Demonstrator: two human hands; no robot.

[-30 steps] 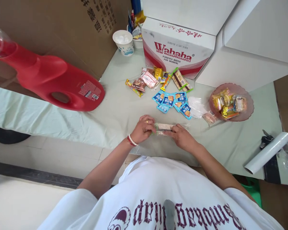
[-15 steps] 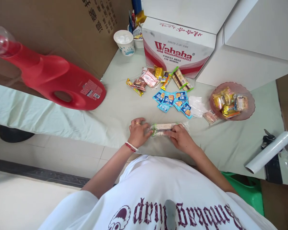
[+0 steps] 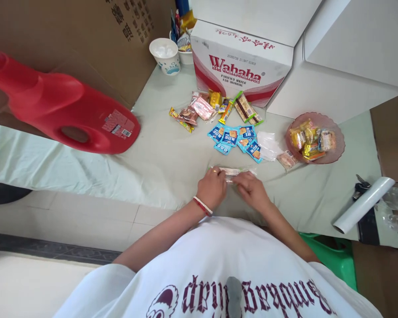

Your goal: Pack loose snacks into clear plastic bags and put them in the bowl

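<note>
A wrapped snack bar [image 3: 231, 170] with green ends lies in a clear plastic bag [image 3: 250, 170] near the front edge of the table. My left hand [image 3: 212, 190] is closed, with its fingertips pinching the bag's near edge at the middle. Just to the right, my right hand [image 3: 253, 191] also pinches that near edge, thumb against forefinger. The two hands almost meet and partly hide the bar. Beyond them lie several blue snack packets [image 3: 230, 137] and a small stack of clear plastic bags [image 3: 268, 145].
Mixed wrapped snacks [image 3: 199, 108] lie before a Wahaha carton [image 3: 242, 66]. On the right stand a pink bowl [image 3: 340, 143] of snacks and a white roll [image 3: 365, 205]. A red jug [image 3: 96, 115] and a paper cup [image 3: 166, 55] are on the left.
My left hand has moved right from the bag's left end to its middle, beside my right hand. The near side of the bag is now gathered between the fingers.
</note>
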